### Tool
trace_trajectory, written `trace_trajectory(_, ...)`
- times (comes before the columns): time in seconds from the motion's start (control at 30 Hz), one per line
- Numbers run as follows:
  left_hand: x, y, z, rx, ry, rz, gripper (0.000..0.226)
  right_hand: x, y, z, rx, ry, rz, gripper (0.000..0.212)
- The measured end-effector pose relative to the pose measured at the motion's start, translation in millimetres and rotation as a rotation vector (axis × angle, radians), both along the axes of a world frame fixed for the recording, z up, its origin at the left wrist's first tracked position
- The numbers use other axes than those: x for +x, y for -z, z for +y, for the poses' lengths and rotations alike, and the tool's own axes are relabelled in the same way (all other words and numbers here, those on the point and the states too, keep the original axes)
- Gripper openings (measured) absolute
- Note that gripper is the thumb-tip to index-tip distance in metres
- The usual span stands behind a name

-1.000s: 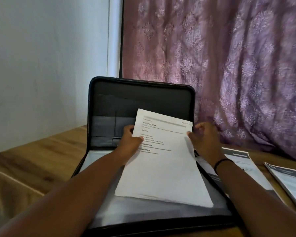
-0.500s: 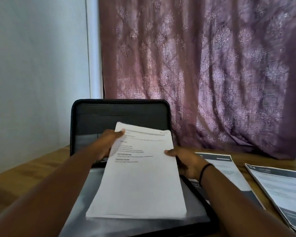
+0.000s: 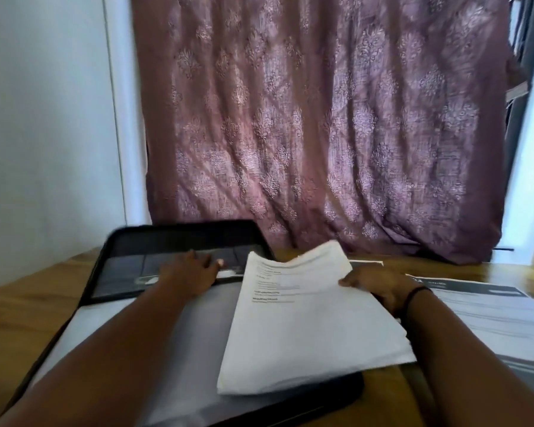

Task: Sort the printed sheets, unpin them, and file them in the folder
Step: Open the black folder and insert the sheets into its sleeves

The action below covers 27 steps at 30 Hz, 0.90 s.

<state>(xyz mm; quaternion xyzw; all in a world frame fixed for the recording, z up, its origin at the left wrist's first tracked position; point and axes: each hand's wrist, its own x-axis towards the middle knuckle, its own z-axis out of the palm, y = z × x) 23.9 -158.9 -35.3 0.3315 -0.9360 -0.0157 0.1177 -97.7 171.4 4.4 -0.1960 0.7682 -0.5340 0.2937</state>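
My left hand (image 3: 195, 272) lies flat with straight fingers on the open folder (image 3: 127, 269). My right hand (image 3: 379, 285) pinches the right edge of the stack of sheets (image 3: 309, 322), tilted half over the folder. The paper looks light, floppy; I'd support both edges.

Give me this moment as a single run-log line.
left hand: flat on open folder's lid | right hand: holding stack of printed sheets over folder's right edge | filing: not yet done
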Motion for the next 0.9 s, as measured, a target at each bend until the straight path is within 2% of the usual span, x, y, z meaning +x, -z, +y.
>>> trace_trajectory(0.07,-1.2,4.0,-4.5,0.169,-0.032,0.016,0.097,0.1,-12.9,3.7,-0.119,0.040,-0.052,0.019)
trace_trajectory(0.13,-3.9,1.1,-5.4,0.246,-0.041,0.047,0.116,-4.3,-22.4,9.3,-0.304,0.180,-0.071,0.019)
trace_trajectory(0.17,-6.6,3.1,-7.4,0.269,-0.016,0.035,0.118,-10.6,-21.5,12.7,-0.417,0.243,-0.070,0.024)
trace_trajectory(0.27,-7.8,3.0,-3.4,0.202,0.023,-0.049,0.098,-29.5,-14.0,24.3,-0.656,0.392,-0.072,0.035)
trace_trajectory(0.33,-4.1,1.3,6.8,0.078,0.018,-0.065,0.082,-32.2,-11.0,28.2,-0.767,0.482,-0.131,0.022)
trace_trajectory(0.43,-0.6,-8.0,26.1,-0.247,0.081,0.040,0.047,-25.1,-7.2,21.3,-0.783,0.536,-0.157,0.026)
trace_trajectory(0.5,-2.4,-14.2,31.9,-0.253,0.108,0.106,0.042,-19.7,-2.9,12.6,-0.765,0.485,-0.229,0.025)
trace_trajectory(0.57,-3.1,-13.0,32.8,-0.080,0.122,0.129,0.038,-8.4,-3.1,7.4,-0.593,0.366,-0.251,0.022)
trace_trajectory(0.67,-4.6,-6.2,31.9,0.215,0.218,0.195,0.032,8.2,-2.0,10.8,-0.155,0.118,-0.233,0.012)
trace_trajectory(0.73,-3.6,-2.7,28.4,0.491,0.235,0.290,0.024,14.1,-1.8,16.0,0.038,-0.014,-0.226,0.009)
trace_trajectory(0.8,-7.2,-4.5,23.0,0.707,0.199,0.369,0.038,14.5,-4.7,22.8,0.149,-0.122,-0.205,0.014)
trace_trajectory(0.9,-12.9,-2.3,10.3,0.927,0.211,0.547,0.075,13.1,-6.9,29.1,0.261,-0.237,-0.166,0.024)
